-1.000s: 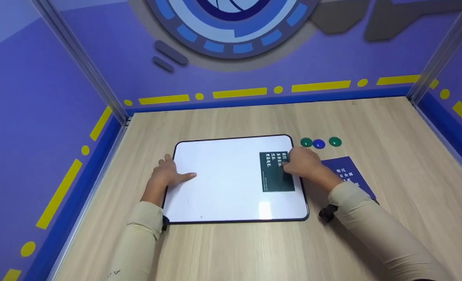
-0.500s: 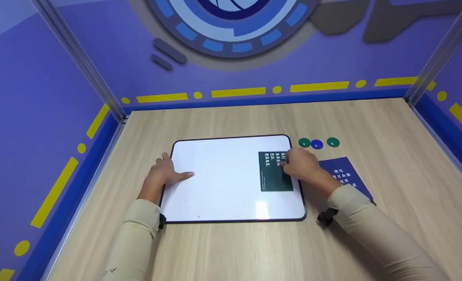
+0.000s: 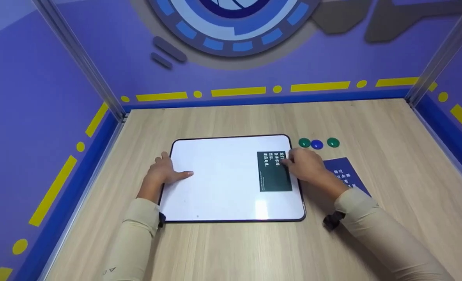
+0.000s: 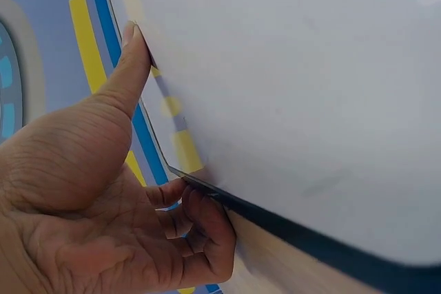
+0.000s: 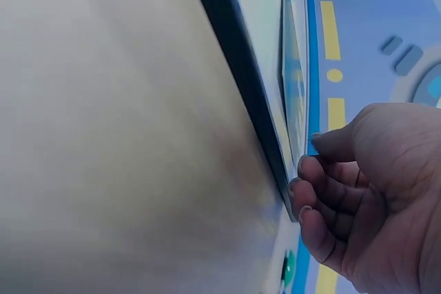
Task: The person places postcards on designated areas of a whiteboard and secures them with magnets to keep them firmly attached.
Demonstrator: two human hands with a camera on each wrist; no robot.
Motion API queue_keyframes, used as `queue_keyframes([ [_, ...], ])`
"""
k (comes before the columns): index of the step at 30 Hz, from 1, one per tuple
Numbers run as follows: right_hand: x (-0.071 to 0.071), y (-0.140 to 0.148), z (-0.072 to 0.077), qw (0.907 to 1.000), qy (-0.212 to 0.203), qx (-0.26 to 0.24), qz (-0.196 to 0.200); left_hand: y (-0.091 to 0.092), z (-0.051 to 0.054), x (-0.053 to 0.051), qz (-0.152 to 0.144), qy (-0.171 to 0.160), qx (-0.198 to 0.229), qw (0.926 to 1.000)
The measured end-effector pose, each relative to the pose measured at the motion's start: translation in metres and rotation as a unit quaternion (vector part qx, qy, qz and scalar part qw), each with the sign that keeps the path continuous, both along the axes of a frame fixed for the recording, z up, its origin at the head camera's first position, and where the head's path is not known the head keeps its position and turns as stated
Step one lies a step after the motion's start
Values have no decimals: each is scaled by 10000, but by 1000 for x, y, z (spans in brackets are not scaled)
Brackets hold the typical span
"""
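Note:
A white board [image 3: 223, 195] with a dark rim lies flat on the wooden table. At its left edge, my left hand [image 3: 163, 171] grips it, the thumb laid on the white face and the other fingers curled at the rim, as the left wrist view shows. A dark green card [image 3: 273, 177] with white writing is on the right part of the board. My right hand [image 3: 305, 164] holds the card near its upper right edge with curled fingers. In the right wrist view, the thumb and fingertips meet the card's edge [image 5: 293, 80]; the exact contact is partly hidden.
Two green discs [image 3: 304, 142] and a blue disc [image 3: 317, 144] sit past the board's upper right corner. A blue card [image 3: 342, 171] with white writing lies to the right, partly under my right forearm. Patterned walls [image 3: 231, 78] border the table.
My right hand has shifted slightly right relative to the green card, so more of its writing shows. The left hand keeps its place on the board. The head view has moved slightly.

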State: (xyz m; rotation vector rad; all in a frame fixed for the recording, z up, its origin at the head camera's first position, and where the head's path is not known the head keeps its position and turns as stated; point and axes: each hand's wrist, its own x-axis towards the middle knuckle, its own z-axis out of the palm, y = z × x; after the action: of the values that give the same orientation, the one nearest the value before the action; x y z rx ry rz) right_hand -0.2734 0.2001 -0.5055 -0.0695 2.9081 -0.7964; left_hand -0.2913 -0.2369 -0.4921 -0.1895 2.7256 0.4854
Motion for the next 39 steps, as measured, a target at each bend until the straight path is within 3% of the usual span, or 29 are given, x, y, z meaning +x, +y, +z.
queue_keyframes([
  [7, 2, 33, 4, 9981, 617, 55, -21, -1, 0, 1, 16, 10, 17, 10000],
  [17, 7, 84, 6, 9964, 795, -137, -278, 2, 0, -2, -91, -17, -79, 9999],
  [23, 5, 114, 5, 9952, 551, -567, -574, 2, -1, -4, -103, -45, -38, 9999],
  [30, -9, 143, -1, 9941, 457, -738, -649, -2, 1, -4, -39, -147, 77, 9999],
  [36, -17, 162, -8, 9948, -181, -800, -605, -2, 1, -2, -66, -138, 87, 9998],
  [39, -21, 166, -9, 9943, -263, -846, -600, -2, 1, -2, -58, -130, 41, 9999],
])
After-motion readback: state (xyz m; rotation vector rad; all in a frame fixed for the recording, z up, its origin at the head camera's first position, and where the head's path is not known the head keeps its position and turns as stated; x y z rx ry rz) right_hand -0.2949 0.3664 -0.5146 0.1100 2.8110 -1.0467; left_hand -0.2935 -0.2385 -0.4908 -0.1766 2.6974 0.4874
